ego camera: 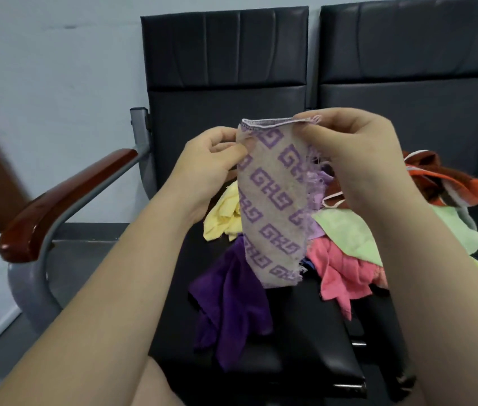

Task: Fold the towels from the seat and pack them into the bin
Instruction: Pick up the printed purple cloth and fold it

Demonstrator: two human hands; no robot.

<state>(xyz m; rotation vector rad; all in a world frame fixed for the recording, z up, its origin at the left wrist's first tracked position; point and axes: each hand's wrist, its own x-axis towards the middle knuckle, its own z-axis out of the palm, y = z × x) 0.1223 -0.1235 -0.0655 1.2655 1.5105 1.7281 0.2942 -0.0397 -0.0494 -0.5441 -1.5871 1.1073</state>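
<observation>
The left hand and right hand pinch a patterned towel mid-fold, while the loose pile on the seat awaits folding, and no bin shows

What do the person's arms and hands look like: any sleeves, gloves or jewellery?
The left hand and right hand are ungloved, with no ring, watch or bracelet visible. Both arms are bare as far as the frame shows; no sleeve is in view.
</observation>
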